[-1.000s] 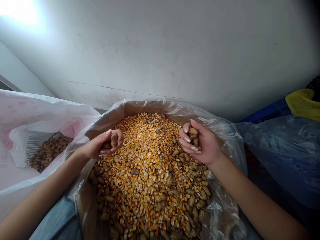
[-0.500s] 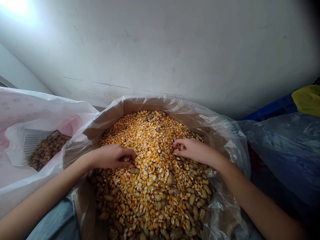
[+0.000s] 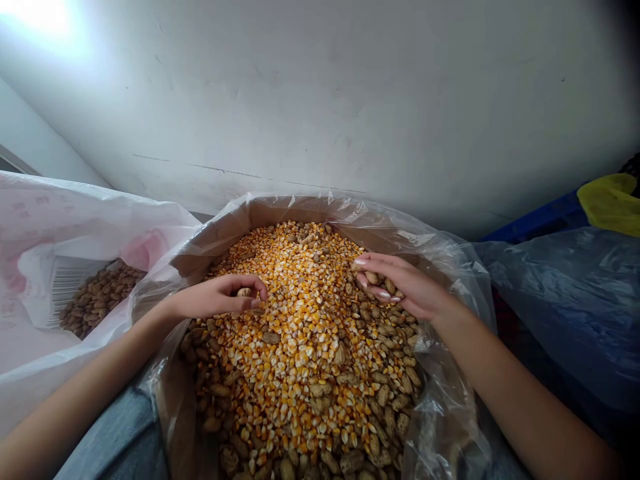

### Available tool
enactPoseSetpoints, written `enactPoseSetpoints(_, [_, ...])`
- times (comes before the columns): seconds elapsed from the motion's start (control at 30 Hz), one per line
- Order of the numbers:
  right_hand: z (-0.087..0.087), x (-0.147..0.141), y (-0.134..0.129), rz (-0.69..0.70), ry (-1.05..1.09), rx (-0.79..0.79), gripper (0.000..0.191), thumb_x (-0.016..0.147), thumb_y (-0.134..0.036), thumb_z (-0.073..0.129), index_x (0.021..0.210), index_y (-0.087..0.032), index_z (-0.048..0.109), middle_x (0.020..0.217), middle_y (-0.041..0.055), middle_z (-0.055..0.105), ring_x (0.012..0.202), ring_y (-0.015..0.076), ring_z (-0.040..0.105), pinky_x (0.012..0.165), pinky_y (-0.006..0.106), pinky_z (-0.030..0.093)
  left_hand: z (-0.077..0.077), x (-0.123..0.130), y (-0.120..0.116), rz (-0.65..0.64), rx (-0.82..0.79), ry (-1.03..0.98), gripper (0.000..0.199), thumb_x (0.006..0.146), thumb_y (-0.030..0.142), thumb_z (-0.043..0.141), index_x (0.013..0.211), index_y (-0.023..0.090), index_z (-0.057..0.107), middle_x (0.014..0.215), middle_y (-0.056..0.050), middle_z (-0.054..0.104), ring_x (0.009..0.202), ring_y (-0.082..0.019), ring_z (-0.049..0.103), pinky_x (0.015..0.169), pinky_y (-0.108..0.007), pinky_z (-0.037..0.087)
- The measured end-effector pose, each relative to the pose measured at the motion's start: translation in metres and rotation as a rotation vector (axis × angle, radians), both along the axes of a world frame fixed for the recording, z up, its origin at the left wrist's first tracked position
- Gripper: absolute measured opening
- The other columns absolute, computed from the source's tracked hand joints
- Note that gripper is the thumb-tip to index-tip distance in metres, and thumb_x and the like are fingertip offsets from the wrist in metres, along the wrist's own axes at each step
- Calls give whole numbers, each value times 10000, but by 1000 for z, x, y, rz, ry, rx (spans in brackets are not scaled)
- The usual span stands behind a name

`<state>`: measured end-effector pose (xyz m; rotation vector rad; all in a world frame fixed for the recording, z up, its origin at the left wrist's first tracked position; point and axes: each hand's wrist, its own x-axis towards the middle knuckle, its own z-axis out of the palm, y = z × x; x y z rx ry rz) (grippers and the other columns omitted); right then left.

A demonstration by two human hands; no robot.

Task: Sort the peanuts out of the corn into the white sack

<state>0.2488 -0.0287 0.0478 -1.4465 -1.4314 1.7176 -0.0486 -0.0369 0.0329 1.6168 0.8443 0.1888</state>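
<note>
Yellow and white corn kernels (image 3: 300, 320) are heaped in a box lined with a clear plastic bag (image 3: 450, 267). Unshelled peanuts (image 3: 395, 400) lie among the kernels, thickest at the right side and the near edge. Above the left slope of the heap, my left hand (image 3: 220, 295) is curled, with a peanut (image 3: 245, 292) between thumb and fingers. On the other side, my right hand (image 3: 410, 283) is turned partly palm up, its fingers cupped round several peanuts (image 3: 373, 277). Both hands are just over the heap.
To the left stands a white plastic sack (image 3: 100, 200), with brown peanuts (image 3: 100, 297) in it near a barcode. A pale wall (image 3: 320, 100) rises behind the box. At right are a translucent plastic bag (image 3: 565, 293), a blue edge (image 3: 540, 217) and a yellow cloth-like thing (image 3: 610, 203).
My right hand has lifted from the kernels and turned, now showing peanuts in its fingers. My left hand has risen a little with a peanut in its curled fingers.
</note>
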Motion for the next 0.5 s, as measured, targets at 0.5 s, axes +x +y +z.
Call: enactPoseSetpoints(0.5, [8, 10, 7, -219, 281, 41, 259, 757, -441, 347, 636, -212, 336, 592, -18, 339, 428, 74, 204, 336, 179, 90, -5, -8, 10, 506, -168, -332, 215, 776, 290, 392, 906, 173, 517, 534, 63, 351, 322, -18, 186, 269, -137, 175])
